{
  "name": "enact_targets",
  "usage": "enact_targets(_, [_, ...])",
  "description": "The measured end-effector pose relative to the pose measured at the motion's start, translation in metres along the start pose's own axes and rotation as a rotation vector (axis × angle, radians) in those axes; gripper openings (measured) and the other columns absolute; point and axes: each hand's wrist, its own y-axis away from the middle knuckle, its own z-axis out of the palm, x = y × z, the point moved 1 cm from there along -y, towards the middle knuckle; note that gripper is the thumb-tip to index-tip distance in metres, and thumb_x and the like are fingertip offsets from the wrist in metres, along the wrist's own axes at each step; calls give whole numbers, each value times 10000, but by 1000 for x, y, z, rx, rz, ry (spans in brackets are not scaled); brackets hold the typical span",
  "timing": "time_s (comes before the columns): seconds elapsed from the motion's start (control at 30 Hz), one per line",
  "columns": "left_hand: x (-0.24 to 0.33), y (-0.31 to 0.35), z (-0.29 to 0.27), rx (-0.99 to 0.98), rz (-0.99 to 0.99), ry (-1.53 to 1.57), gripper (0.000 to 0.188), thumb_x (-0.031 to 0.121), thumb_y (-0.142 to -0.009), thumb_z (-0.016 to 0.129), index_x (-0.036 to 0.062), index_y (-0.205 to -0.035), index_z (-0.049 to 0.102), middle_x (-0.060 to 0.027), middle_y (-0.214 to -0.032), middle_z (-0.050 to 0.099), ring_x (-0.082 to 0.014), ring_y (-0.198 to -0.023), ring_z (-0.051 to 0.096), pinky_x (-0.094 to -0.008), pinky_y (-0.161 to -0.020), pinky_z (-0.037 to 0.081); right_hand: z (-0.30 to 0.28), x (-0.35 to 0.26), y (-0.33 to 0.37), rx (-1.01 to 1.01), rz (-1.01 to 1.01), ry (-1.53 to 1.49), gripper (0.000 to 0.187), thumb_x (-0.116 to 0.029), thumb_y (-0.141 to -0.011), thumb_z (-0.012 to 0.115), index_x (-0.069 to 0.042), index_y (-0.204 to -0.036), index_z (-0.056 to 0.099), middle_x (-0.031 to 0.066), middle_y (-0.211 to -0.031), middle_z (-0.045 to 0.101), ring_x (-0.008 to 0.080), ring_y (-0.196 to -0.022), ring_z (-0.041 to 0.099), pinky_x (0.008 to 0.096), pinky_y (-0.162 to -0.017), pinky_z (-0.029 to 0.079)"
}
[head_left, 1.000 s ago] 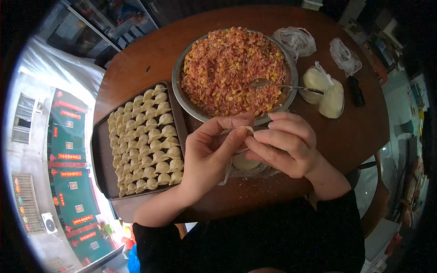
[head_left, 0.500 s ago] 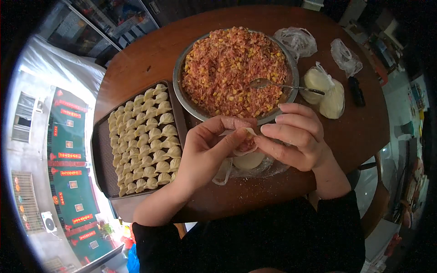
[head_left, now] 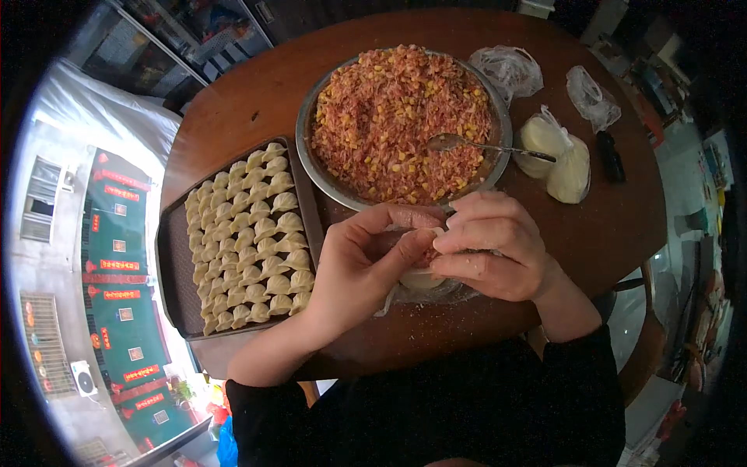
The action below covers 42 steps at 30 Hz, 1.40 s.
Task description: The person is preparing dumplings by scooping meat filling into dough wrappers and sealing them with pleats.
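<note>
A dumpling (head_left: pixel 424 255) with pinkish filling showing is held between my two hands, just in front of the metal bowl (head_left: pixel 309 159). My left hand (head_left: pixel 373 253) grips its left side between thumb and fingers. At its right edge, the fingertips of my right hand (head_left: pixel 502 245) pinch the pale wrapper. Much of the dumpling is hidden by my fingers. Below it lie round white wrappers (head_left: pixel 420 282) on clear plastic, mostly covered by my hands. The bowl is heaped with meat and corn filling (head_left: pixel 397 117), and a metal spoon (head_left: pixel 498 146) rests in it.
To the left, a dark tray (head_left: pixel 177 265) carries rows of folded dumplings (head_left: pixel 253 241). Right of the bowl stand tied bags of pale dough (head_left: pixel 564 159), a black object (head_left: pixel 610 156) and crumpled plastic bags (head_left: pixel 510 71). Everything sits on a round-edged brown wooden table (head_left: pixel 233 93).
My right hand has moved slightly left and closer to my left hand, its fingers now more closed over the dumpling's edge. Less of the filling shows. The tray and bowl stay put.
</note>
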Motion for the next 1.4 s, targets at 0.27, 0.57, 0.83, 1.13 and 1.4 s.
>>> enact_targets(0.27, [-6, -3, -2, 30, 391, -543, 194, -34, -935, 597, -50, -1123, 641, -106, -1118, 674, -120, -1032, 624, -256, -855, 546, 0, -6, -7, 21, 89, -68, 246, -115, -693, 832, -96, -911, 719, 41, -1054, 618, 255, -974, 601, 387, -825, 533])
enact_targets(0.57, [-5, -1, -17, -120, -117, 302, 235, 51, -963, 623, -43, -1179, 626, -78, -1066, 683, -125, -959, 660, -249, -836, 548, -1, -7, -6, 51, 110, -103, 251, -91, -710, 826, -85, -931, 708, 68, -1031, 618, 243, -920, 614, 347, -758, 528])
enact_targets(0.83, [7, 0, -10, -127, -134, 213, 331, -46, -911, 639, -71, -1238, 594, -150, -1197, 659, -166, -1071, 654, -298, -948, 543, 2, -7, -5, 79, 83, -96, 277, -79, -719, 830, -86, -961, 696, 69, -1031, 605, 232, -905, 622, 337, -734, 533])
enact_targets(1.13, [6, 2, -8, -46, 209, -261, 217, -13, -900, 668, 4, -1111, 716, -170, -1277, 635, -205, -1131, 636, -310, -967, 513, 6, -6, 4, 53, 3, -2, 294, -74, -725, 835, -88, -977, 684, 81, -1090, 576, 228, -928, 623, 317, -750, 543])
enact_targets(1.4, [-3, 1, -11, -57, 124, -83, 252, 65, -915, 678, 31, -1162, 711, -128, -1257, 620, -205, -1229, 549, -337, -1014, 452, 7, -6, 5, 185, 266, -85, 366, -162, -798, 810, -59, -1101, 632, 106, -1101, 624, 258, -946, 632, 359, -810, 533])
